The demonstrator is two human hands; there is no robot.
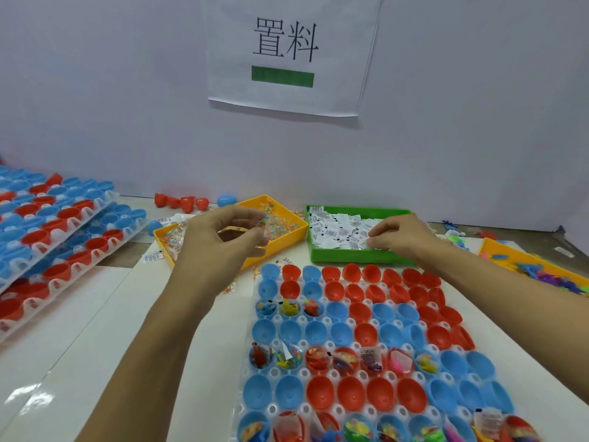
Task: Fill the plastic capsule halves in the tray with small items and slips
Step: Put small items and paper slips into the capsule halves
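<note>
A clear tray (255, 370) in front of me holds rows of red and blue capsule halves (350, 393); some contain small toys and slips, many are bare inside. My left hand (220, 240) hovers over the yellow bin (288, 232) of small clear packets of coloured beads, its fingers curled and pinching a packet. Over the green bin (338, 255) of white paper slips (338, 229), my right hand (398, 236) has its fingertips down in the pile, pinching slips.
Stacked trays of red and blue halves (54, 231) lie at the left. Loose red and blue halves (181, 202) sit by the wall. Another yellow bin (535, 266) with colourful toys is at the right. A paper sign (287, 52) hangs on the wall.
</note>
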